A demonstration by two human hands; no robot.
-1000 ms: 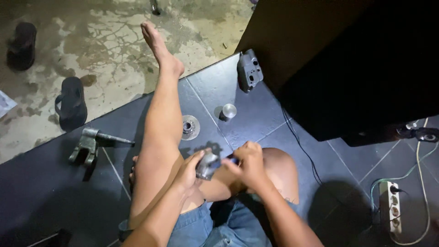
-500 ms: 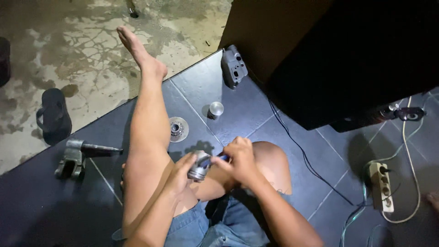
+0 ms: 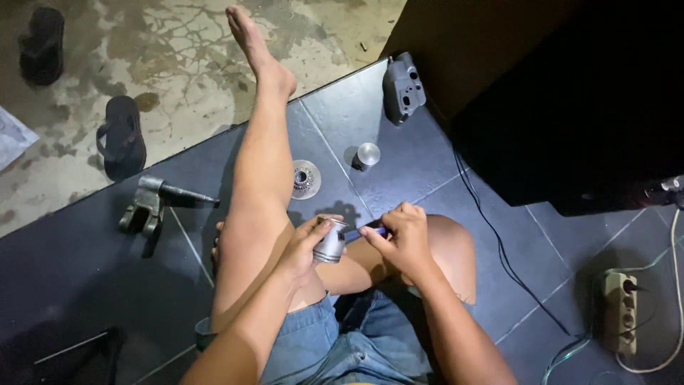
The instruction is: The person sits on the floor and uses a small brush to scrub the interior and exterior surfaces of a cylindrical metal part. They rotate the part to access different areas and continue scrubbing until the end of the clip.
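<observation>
I sit on a dark tiled floor (image 3: 427, 171) with one leg stretched out and the other folded. My left hand (image 3: 306, 246) grips a small grey metal cylinder (image 3: 330, 241), like a piston, above my folded leg. My right hand (image 3: 400, 239) holds a thin dark tool with a bluish handle (image 3: 372, 231), and its tip points at the cylinder's side. Both hands are close together, just in front of my knee.
A round metal disc (image 3: 305, 178) and a small shiny cap (image 3: 368, 154) lie on the tiles. A grey cast metal part (image 3: 402, 88) leans by a dark cabinet (image 3: 570, 93). A metal crank piece (image 3: 153, 205), sandals (image 3: 122, 135) and a power strip (image 3: 621, 311) lie around.
The view shifted, so the floor items sit differently in frame. My hands stay together on the cylinder and tool, with the cylinder turned slightly in my left hand.
</observation>
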